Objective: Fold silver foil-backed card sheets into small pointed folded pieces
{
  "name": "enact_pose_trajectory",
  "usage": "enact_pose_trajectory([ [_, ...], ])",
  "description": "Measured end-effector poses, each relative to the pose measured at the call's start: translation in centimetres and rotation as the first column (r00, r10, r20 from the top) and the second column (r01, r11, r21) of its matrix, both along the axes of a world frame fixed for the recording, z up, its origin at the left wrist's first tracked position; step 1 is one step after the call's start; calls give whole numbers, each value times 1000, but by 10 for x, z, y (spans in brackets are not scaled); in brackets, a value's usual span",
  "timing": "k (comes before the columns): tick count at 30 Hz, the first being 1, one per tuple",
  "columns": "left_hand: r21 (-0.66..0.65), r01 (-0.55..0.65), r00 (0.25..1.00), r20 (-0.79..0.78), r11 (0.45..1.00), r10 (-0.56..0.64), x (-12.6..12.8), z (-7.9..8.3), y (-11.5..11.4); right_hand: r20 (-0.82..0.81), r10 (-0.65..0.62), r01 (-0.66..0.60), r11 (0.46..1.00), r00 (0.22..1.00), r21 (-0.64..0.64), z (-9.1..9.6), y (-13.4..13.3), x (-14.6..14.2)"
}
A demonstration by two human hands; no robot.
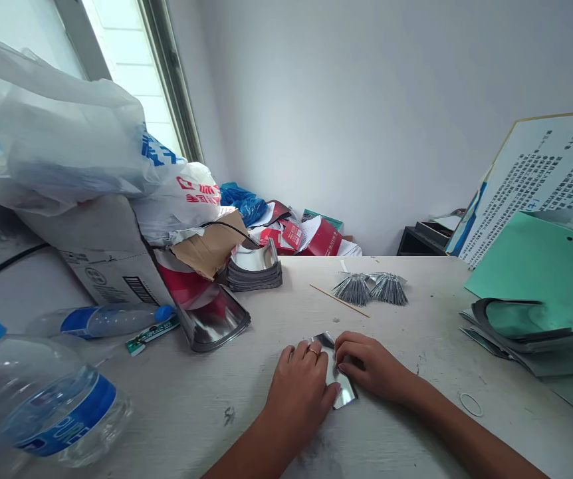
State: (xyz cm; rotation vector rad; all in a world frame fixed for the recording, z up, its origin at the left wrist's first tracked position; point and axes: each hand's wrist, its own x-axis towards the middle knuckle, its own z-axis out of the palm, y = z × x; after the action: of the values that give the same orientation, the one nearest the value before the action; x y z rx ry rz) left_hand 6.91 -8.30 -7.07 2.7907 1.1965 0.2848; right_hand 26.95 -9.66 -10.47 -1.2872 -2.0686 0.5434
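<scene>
The left hand (pixel 299 382) lies over the left edge of the silvery sheet (pixel 345 394), the right hand (pixel 373 364) at its right; whether either pinches, I can't tell. Open tabletop (pixel 177 426) separates them from the fanned bundles (pixel 353 291) beyond.

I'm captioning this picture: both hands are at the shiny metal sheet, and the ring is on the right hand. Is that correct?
Not quite: the head view shows the ring on the left hand, not the right hand. Both hands are at the shiny metal sheet.
</scene>
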Motion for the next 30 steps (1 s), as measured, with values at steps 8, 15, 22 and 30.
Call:
enact_pose_trajectory([
  [8,-12,-3,1000,31,1000,3,-3,-6,3,23,21,-21,1000,999,4,2,-1,1],
  [15,-93,2,1000,10,996,-1,-3,-3,9,57,-3,4,1000,998,-13,2,-2,0],
  [22,-120,16,1000,-22,993,-19,-5,-4,13,131,-43,47,999,990,-27,10,-3,1],
  [30,-205,-13,989,-147,979,-18,-3,8,16,272,48,-24,996,961,-91,30,-1,5],
])
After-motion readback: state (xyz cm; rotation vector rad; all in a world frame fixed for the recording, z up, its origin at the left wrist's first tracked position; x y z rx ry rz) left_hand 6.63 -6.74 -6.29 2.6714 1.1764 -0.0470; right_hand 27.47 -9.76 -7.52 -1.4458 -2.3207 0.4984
